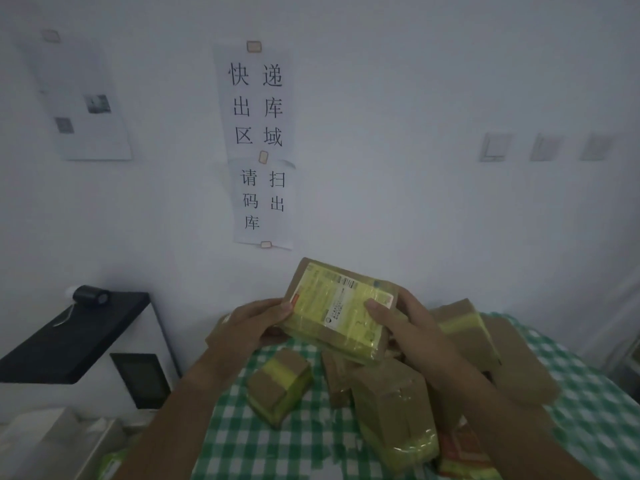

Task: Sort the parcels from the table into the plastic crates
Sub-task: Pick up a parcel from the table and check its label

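A taped cardboard parcel (337,311) is held above the bench (588,393), gripped at its short ends by the left hand (247,327) and right hand (401,323), fingers curled round. It is judged light, stiff, slippery where taped.

A brown cardboard parcel (337,315) wrapped in yellow-green tape, with a printed shipping label facing up, is held tilted above the table (294,441) near the far wall. The left hand (249,327) grips its left end and the right hand (405,323) its right end. Below it, more brown parcels lie on the green-and-white checked cloth: a small taped one (278,388) on the left, a larger one (394,410) near the middle, and others piled (485,344) to the right.
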